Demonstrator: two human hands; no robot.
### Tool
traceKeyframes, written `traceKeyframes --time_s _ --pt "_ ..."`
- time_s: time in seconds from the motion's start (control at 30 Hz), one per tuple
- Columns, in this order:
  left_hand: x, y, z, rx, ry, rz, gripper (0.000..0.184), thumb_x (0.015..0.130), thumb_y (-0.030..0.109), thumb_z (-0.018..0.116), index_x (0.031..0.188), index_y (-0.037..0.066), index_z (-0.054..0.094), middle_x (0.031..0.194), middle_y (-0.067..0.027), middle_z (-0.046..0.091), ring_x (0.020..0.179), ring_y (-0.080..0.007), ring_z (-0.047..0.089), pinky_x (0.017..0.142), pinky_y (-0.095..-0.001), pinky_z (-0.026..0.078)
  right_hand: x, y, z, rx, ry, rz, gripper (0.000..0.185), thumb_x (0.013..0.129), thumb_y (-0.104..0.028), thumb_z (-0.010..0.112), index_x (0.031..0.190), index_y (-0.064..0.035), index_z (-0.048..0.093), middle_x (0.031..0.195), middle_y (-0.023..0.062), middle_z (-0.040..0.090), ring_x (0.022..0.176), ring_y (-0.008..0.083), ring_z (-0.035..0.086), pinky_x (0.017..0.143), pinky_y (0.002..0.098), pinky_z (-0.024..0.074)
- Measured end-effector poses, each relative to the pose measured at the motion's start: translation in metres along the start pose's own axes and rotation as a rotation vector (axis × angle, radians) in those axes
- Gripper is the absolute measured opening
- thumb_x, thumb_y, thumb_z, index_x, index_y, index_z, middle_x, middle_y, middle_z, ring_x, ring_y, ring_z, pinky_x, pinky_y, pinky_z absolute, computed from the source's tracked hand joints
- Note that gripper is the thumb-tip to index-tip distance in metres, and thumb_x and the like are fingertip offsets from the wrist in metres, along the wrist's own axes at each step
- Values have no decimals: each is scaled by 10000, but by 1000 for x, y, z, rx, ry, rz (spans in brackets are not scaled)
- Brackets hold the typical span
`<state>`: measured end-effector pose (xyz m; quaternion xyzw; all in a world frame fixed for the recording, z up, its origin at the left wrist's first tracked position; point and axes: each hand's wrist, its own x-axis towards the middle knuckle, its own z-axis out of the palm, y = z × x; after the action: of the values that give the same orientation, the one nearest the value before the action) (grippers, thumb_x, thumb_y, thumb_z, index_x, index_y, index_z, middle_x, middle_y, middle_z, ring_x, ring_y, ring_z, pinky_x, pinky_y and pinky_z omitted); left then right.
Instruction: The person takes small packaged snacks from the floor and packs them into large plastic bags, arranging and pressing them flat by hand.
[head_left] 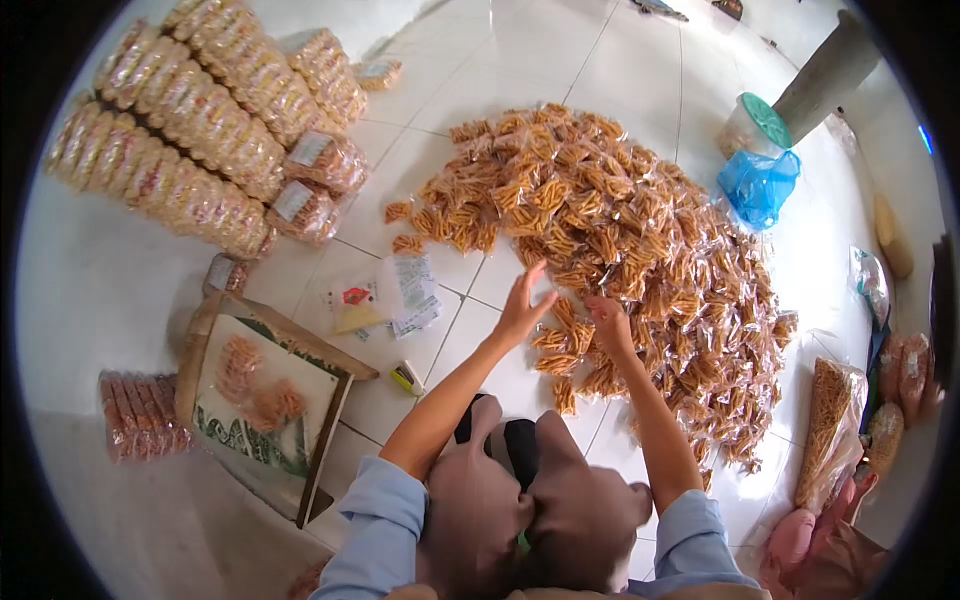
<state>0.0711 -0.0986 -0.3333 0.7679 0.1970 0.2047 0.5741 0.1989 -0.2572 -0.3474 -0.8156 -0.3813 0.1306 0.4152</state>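
Right at the near edge of the big heap, here are both bare hands, and the fingertips of the right hand (608, 318) are hard to read: they curl in against the small snack packets (640, 240), and whether they pinch one, I can't tell. Just beside it, the left hand (524, 308) is open, thumb and fingers apart, nothing visible in it. The packets run from beside both hands out beyond them and well off to the right, overlapping so thickly that the lower ones are hidden. Below the grip, the person's knees (475, 500) block part of the floor (450, 345), and the sleeves are cut off at the bottom edge. Over to the left of the left hand lie printed papers and a clear plastic bag (357, 303), their print too small to read; nearer the body, there's a yellow-green stapler (407, 378). Farther left sits a framed board (265, 390) with snack pieces on it, and past that, long rows of bundled packs (160, 180). Beyond the heap, up and to the right of the hands, a blue plastic bag (760, 187) sits by a green-lidded tub (757, 125), contents unclear. Far right, a tall clear bag of snack sticks (831, 430) leans, next to pink shapes (820, 535) I can't make out.
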Motion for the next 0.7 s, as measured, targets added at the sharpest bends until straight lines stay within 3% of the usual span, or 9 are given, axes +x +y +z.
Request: traceKeyframes --time_s 0.07,0.1,0.23,0.43,0.5,0.53,0.57,0.63,0.7 --pt "0 -23 18 -13 -54 13 598 827 310 565 1317 80 312 1208 -180 449 1147 -281 420 973 -389 317 3 20 5 -59 -132 73 283 735 -72 610 1013 -26 575 1059 158 557 1033 331 488 887 399 397" --pt "-9 -39 22 -16 -150 -147 606 834 306 573 1329 86 301 1259 -160 413 1173 -247 412 955 -369 337 3 38 23 -46 -155 96 283 735 -72 610 1013 -26 575 1059 158 557 1033 331 488 887 399 397" --pt "-14 -70 38 -37 -188 -177 598 840 303 566 1322 64 306 1251 -154 421 1175 -240 411 956 -363 342 -4 66 38 -389 -210 -143 359 667 -71 678 1003 -16 565 1095 171 504 1022 357 462 866 400 410" --pt "7 -78 42 -188 -180 -178 485 892 288 497 1290 46 362 1224 -108 470 1152 -176 431 973 -304 322 22 47 25 83 -236 88 215 692 -45 663 877 4 565 859 171 511 781 341 536 696 396 452" --pt "20 -71 37 -471 -240 -297 491 911 354 451 1288 49 372 1203 -93 498 1139 -166 442 974 -309 320 29 22 13 9 -199 47 208 716 -73 672 881 2 571 812 145 558 751 291 567 678 354 459" --pt "28 -64 32 -528 -272 -261 585 910 492 344 1303 59 358 1192 -85 514 1124 -160 456 967 -316 326 39 5 5 48 -211 110 217 727 -91 677 893 1 572 806 133 581 741 251 577 673 328 462" --pt "30 -49 23 -528 -272 -262 585 910 492 344 1303 59 358 1192 -85 514 1124 -160 456 967 -316 326 50 -12 -2 86 -224 175 226 738 -109 682 904 -1 573 800 120 604 732 211 587 667 302 466" --pt "35 -20 3 -960 -251 -492 670 889 578 243 1315 71 346 1216 -85 500 1124 -167 459 965 -331 334 65 -28 -6 149 -219 272 276 739 -142 699 951 -11 581 795 94 629 723 146 584 658 263 462" --pt "37 -20 -6 -877 -257 -485 716 870 619 191 1321 83 340 1225 -87 494 1145 -183 452 960 -352 347 68 -25 3 551 -227 363 299 736 -156 706 973 -17 588 804 72 630 718 122 574 654 257 457"
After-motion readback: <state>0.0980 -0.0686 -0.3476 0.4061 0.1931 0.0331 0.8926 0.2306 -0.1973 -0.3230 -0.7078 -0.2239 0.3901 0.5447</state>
